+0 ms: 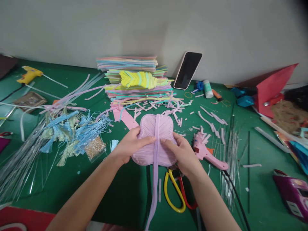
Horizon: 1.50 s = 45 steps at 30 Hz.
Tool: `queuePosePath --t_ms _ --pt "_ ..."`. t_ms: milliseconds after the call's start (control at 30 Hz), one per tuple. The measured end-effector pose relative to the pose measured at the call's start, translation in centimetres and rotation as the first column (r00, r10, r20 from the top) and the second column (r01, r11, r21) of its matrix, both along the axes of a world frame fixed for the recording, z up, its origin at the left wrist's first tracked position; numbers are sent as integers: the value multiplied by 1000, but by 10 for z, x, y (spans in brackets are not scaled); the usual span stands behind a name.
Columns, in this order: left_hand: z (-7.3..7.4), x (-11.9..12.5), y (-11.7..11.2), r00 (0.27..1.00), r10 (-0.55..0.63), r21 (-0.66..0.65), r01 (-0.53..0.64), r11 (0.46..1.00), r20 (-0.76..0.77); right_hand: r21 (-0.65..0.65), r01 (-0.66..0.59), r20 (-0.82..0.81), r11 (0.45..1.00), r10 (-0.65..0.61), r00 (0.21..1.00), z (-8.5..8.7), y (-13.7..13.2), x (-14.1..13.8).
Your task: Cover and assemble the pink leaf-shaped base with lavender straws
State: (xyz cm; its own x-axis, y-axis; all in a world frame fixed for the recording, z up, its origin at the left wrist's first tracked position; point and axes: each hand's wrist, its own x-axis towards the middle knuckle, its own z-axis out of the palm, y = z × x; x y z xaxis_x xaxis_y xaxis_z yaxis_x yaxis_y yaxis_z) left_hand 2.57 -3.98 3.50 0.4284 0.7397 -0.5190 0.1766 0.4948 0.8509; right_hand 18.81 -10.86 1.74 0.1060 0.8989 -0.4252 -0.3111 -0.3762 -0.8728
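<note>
A lilac, flower-shaped pad that looks made of pipe cleaners is held above the green table. My left hand grips its left edge, thumb on top and fingers underneath. On the other side, my right hand holds the right edge the same way. Down the pad's middle runs a lilac pipe cleaner strip, pressed by both thumbs, its loose end hanging toward me. Under my right hand lie scissors with a yellow handle and a red handle; their blades are hidden.
A pink glue gun lies to the right, its cord trailing forward. Behind the pad are pipe cleaner bundles and a propped phone. Blue tassels, a bag of gold beads and a yellow glue gun sit left.
</note>
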Motion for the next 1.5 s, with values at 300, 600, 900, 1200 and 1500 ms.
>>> queuePosePath --t_ms 300,600,900,1200,1500 --pt "-1 1 -1 1000 -14 61 14 998 -2 -19 27 -6 999 -28 1000 1 -2 -2" --pt "2 -5 6 997 -8 51 5 999 72 -25 -77 -64 997 75 995 4 -5 -2" --pt "3 -5 6 997 -6 7 6 1000 75 18 -170 -18 985 170 985 3 -5 -1" --pt "1 -8 10 988 77 -29 -74 997 132 80 -76 51 994 72 996 4 1 -6" --pt "2 -7 8 987 52 -22 -49 999 153 74 -47 178 996 33 984 2 21 -4"
